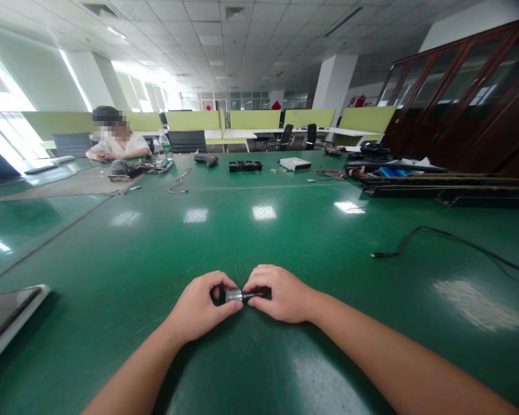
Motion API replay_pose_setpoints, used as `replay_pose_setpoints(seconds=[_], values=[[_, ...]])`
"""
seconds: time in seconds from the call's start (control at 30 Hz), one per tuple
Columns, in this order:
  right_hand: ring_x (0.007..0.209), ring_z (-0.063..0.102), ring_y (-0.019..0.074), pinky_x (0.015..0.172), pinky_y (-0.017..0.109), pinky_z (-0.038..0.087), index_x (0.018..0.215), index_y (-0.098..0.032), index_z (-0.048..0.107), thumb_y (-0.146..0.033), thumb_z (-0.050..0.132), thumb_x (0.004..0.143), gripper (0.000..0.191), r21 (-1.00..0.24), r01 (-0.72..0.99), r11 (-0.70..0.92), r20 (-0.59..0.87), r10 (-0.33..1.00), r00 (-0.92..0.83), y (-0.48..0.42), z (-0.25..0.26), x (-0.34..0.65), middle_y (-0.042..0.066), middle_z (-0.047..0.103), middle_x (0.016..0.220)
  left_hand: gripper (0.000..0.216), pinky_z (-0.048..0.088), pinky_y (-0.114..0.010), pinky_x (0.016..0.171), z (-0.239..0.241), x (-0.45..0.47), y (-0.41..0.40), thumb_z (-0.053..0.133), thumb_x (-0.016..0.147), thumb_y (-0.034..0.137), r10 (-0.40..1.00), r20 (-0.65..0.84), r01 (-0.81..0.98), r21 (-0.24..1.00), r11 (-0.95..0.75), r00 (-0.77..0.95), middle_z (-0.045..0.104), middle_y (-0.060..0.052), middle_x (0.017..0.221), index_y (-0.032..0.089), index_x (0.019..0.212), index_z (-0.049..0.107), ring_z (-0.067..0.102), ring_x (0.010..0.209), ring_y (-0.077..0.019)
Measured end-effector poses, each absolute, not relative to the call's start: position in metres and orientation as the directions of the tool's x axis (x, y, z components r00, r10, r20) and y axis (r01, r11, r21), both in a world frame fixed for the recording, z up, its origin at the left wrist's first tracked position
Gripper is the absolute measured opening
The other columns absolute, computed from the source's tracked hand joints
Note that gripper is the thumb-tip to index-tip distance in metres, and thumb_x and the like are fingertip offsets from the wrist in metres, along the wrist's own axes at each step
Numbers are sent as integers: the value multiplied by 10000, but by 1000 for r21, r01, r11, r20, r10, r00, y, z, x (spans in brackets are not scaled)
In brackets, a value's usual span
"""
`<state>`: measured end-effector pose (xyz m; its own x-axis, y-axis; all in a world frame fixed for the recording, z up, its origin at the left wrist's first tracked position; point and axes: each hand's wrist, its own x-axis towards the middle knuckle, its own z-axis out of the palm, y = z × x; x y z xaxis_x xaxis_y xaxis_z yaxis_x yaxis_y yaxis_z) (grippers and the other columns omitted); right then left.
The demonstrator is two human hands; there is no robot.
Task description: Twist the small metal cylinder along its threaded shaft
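Observation:
My left hand (204, 305) is closed around a short silver metal cylinder (233, 295), its thumb and fingertips on the metal. A thin dark ribbed rod (251, 295) sticks out of the cylinder's right end, and my right hand (281, 293) pinches it between thumb and fingers. The two pieces touch end to end, lying level, with my fingertips almost meeting. Both hands are low over the near part of the green table (225, 242). Fingers hide part of each piece, so I cannot tell exactly what kind of part it is.
At left lies a white-edged tablet-like device (15, 314); at right, a black cable (441, 231). Farther back are a power drill (206, 161), a black slotted part (245, 166), a silver box-shaped drive (294, 164) and long black rails (415, 187). A person (123, 144) sits at the far left.

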<state>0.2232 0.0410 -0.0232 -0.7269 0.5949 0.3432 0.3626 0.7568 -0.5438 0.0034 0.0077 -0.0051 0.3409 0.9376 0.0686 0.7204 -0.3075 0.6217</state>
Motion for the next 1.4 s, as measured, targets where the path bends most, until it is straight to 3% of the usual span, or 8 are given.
replay_pose_setpoints(seconds=[1.4], values=[[737,578,152,723,286,409,843,-184,682,-190,728,745,108,-531,420,736,324,634,-702,40,-22,223,2,649,757,175,387,-257,653,-6,4,6,720,750,341,933,84,709,627,-322,349,637,1,778,195,834,670,545,719,-169]])
